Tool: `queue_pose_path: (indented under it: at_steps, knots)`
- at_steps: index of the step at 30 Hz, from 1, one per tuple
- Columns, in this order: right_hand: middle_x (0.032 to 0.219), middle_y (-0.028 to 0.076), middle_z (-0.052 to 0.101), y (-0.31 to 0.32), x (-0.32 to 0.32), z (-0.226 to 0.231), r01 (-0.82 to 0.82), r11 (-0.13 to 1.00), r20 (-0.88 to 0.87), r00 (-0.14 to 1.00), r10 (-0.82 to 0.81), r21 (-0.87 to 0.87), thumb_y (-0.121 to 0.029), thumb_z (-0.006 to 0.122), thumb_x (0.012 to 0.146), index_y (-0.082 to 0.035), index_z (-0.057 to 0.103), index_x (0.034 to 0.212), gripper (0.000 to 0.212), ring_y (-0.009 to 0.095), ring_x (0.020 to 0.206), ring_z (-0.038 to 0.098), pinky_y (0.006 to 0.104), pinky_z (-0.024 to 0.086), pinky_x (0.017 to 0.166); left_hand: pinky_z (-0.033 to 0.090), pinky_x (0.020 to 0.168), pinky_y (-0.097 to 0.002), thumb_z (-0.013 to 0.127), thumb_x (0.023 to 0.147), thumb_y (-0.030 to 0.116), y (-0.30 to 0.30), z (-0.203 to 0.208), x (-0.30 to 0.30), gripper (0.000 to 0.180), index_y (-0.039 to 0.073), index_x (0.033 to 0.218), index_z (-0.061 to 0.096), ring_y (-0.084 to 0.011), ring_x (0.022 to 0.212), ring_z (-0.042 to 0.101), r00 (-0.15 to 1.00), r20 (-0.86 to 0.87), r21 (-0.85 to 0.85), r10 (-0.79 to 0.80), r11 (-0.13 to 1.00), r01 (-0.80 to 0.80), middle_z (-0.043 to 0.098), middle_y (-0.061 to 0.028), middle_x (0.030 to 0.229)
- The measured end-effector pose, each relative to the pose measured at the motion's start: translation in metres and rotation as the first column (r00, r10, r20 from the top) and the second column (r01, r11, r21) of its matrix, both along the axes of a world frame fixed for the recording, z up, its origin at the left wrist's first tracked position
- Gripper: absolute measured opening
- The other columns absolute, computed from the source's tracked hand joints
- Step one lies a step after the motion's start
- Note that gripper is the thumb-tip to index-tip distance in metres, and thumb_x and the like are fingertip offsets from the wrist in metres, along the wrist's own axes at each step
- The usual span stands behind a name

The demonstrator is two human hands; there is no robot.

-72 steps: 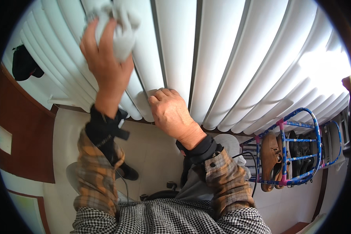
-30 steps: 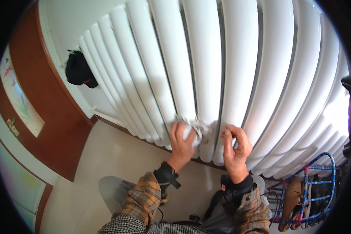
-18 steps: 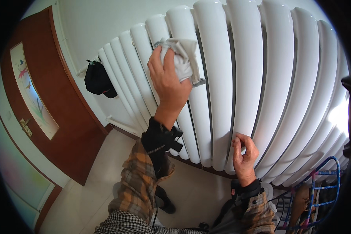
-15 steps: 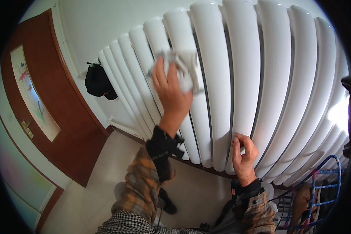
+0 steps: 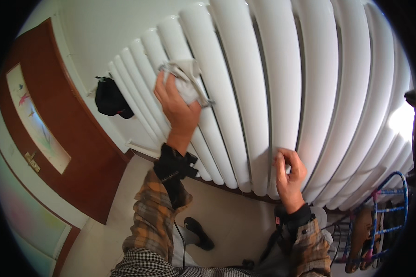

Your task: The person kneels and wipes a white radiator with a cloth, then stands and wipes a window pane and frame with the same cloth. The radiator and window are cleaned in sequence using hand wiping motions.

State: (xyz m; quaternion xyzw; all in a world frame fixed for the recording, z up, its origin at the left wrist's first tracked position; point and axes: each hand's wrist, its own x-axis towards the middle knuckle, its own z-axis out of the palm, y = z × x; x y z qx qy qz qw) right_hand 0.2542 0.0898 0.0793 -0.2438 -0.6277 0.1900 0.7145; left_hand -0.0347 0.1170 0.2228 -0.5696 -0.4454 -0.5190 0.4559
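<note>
My left hand (image 5: pixel 179 110) presses a crumpled pale grey cloth (image 5: pixel 186 78) against the tubes of a white radiator (image 5: pixel 282 83). Its fingers are bent over the cloth, and one end of the cloth hangs out past the thumb side. Lower and to the right, my right hand (image 5: pixel 290 177) is held near the bottom of the radiator with thumb and fingertips brought together. Whether anything small sits between those fingertips cannot be made out.
A black cap (image 5: pixel 112 98) hangs at the radiator's left end. Further left is a brown door (image 5: pixel 74 134) with a decorated glass panel. A blue rack (image 5: pixel 393 210) holding shoes stands at the lower right. My shod foot (image 5: pixel 199 233) is on the pale floor.
My left hand has moved left across the radiator tubes with the cloth. The right hand is nearly unchanged, fingers still curled, while the whole view has shifted slightly.
</note>
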Motion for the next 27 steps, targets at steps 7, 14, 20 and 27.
queue_pose_path:
  at_steps: [7,14,20,27]
  knots:
    - [0.082,0.006,0.067,0.003,0.008,0.002,-0.466,0.858,-0.442,0.83,0.341,-0.214,-0.009,0.062,0.103,0.003,0.067,0.102,0.012,0.012,0.071,0.065,0.0244,0.052,0.065,0.04,0.106,-0.0541,0.076,0.077,0.002,-0.028,-0.174,0.03,0.066,-0.002,0.136,0.048,-0.0477,0.128,0.043,0.998,0.0,-0.275,0.07,0.959,-0.068,0.04,-0.0295,0.143]
    - [0.085,0.008,0.072,0.003,0.017,0.007,-0.546,0.81,-0.488,0.778,0.396,-0.212,-0.009,0.061,0.103,0.002,0.07,0.108,0.015,0.012,0.071,0.066,0.0241,0.051,0.068,0.037,0.109,-0.0546,0.071,0.075,0.003,-0.032,-0.151,-0.002,0.069,-0.004,0.138,0.044,-0.0506,0.127,0.042,0.998,-0.06,-0.215,0.007,0.976,-0.02,0.042,-0.0318,0.139]
    - [0.084,0.008,0.071,0.003,0.012,0.005,-0.512,0.833,-0.493,0.791,0.362,-0.21,-0.009,0.061,0.104,0.002,0.07,0.108,0.015,0.012,0.068,0.066,0.0236,0.05,0.065,0.033,0.11,-0.0552,0.071,0.074,0.005,0.005,-0.051,-0.037,0.064,-0.009,0.132,0.047,-0.0514,0.127,0.04,0.994,-0.052,0.035,0.099,0.995,-0.097,0.043,-0.0325,0.137]
    - [0.083,0.008,0.071,0.003,0.011,0.004,-0.504,0.836,-0.494,0.795,0.352,-0.216,-0.009,0.061,0.103,0.002,0.07,0.107,0.014,0.012,0.067,0.066,0.024,0.051,0.065,0.033,0.113,-0.0547,0.07,0.071,0.002,-0.045,-0.229,0.007,0.065,-0.004,0.132,0.047,-0.0492,0.131,0.037,0.968,0.215,-0.412,0.127,0.911,-0.027,0.037,-0.0284,0.146]
